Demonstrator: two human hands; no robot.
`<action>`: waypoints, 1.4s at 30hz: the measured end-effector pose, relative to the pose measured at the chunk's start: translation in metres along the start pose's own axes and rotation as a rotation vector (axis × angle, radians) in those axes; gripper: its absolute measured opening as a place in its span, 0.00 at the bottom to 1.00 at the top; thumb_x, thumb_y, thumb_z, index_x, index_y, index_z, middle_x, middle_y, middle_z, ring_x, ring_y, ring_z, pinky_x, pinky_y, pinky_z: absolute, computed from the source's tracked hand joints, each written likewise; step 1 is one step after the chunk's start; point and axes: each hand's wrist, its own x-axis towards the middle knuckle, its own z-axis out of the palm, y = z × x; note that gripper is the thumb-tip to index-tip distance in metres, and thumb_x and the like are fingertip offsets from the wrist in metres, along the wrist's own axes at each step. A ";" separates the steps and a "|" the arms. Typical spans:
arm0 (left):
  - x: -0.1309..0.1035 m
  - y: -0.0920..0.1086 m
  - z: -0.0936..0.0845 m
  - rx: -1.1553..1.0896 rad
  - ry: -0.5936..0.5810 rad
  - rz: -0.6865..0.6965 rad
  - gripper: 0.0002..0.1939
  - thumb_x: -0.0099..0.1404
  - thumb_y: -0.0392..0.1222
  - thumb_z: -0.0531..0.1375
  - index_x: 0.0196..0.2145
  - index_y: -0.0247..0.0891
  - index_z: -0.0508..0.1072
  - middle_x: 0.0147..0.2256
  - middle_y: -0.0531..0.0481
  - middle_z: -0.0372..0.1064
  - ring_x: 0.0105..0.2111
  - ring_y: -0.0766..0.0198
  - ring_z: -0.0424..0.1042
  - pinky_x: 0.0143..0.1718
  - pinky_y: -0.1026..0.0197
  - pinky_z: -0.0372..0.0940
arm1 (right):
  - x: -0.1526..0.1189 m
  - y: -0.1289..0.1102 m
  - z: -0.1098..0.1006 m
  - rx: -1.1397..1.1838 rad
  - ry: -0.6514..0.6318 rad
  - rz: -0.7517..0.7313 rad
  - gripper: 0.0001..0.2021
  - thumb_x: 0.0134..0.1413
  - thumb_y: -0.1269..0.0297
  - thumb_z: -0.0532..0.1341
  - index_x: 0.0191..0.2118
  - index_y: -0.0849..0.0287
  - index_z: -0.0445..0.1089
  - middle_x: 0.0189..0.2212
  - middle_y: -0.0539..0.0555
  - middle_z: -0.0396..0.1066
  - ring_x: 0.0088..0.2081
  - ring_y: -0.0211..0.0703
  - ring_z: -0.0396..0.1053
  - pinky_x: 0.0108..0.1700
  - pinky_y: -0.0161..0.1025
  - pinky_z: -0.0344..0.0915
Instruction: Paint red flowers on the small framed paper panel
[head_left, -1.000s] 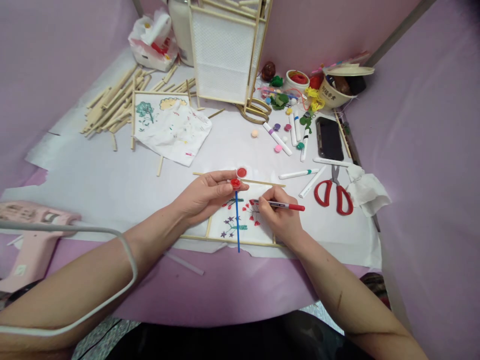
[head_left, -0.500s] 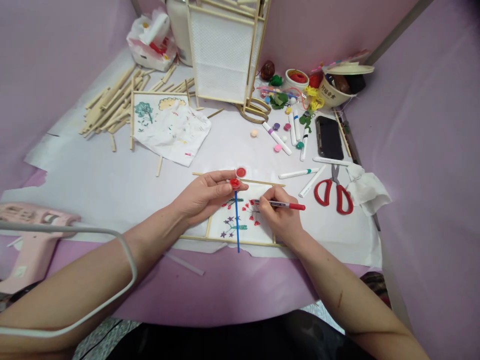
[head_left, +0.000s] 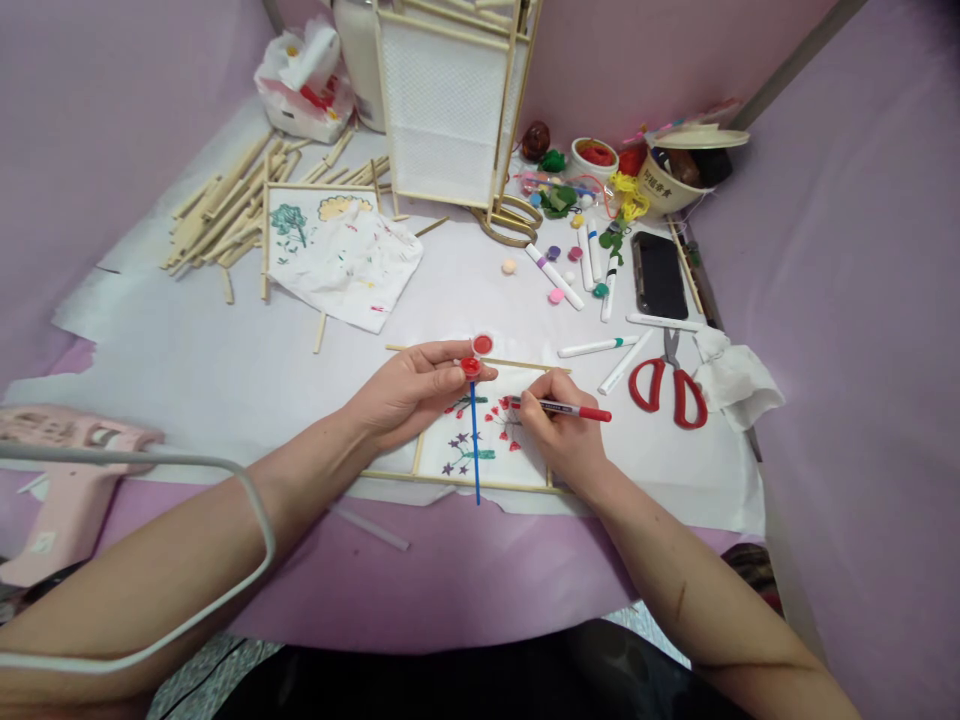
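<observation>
My left hand is closed on a small paint pot of red paint, its round lid flipped up. A thin blue paintbrush hangs down below the pot; whether the fingers pinch it too is hard to see. My right hand grips a red marker pen, its red end pointing right and its tip at the red flowers on the white panel. Purple star flowers and green strokes also mark this panel. Thin wooden sticks frame it, and both hands hover over or rest on it.
Red-handled scissors, a phone and several white markers lie to the right. A framed lantern-like box stands behind. Wooden sticks and a painted panel lie left. A pink glue gun rests at the left edge.
</observation>
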 end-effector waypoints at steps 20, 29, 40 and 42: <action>0.000 -0.001 -0.001 0.025 0.021 -0.006 0.13 0.56 0.35 0.70 0.41 0.37 0.80 0.34 0.46 0.79 0.40 0.61 0.76 0.48 0.60 0.63 | 0.000 0.000 0.000 -0.006 -0.003 -0.011 0.09 0.53 0.69 0.57 0.24 0.55 0.57 0.19 0.44 0.58 0.23 0.35 0.57 0.28 0.36 0.56; 0.000 -0.002 -0.003 0.024 0.004 -0.005 0.14 0.57 0.36 0.70 0.42 0.36 0.80 0.35 0.46 0.79 0.40 0.63 0.76 0.48 0.61 0.63 | 0.000 0.000 -0.001 -0.004 -0.008 -0.007 0.09 0.51 0.71 0.56 0.24 0.55 0.56 0.19 0.44 0.58 0.22 0.35 0.56 0.28 0.36 0.55; 0.000 -0.002 -0.004 0.033 0.023 0.000 0.13 0.55 0.36 0.71 0.40 0.37 0.80 0.35 0.46 0.79 0.40 0.61 0.76 0.49 0.59 0.63 | 0.000 0.001 -0.001 -0.011 -0.003 -0.006 0.10 0.53 0.70 0.57 0.24 0.55 0.57 0.19 0.44 0.58 0.22 0.35 0.57 0.28 0.36 0.56; 0.000 -0.002 -0.004 0.030 0.022 0.002 0.13 0.55 0.36 0.71 0.40 0.37 0.80 0.34 0.46 0.79 0.40 0.62 0.76 0.49 0.59 0.63 | 0.000 0.001 -0.001 -0.004 -0.005 -0.006 0.10 0.53 0.70 0.57 0.24 0.55 0.57 0.19 0.44 0.58 0.23 0.35 0.57 0.28 0.36 0.56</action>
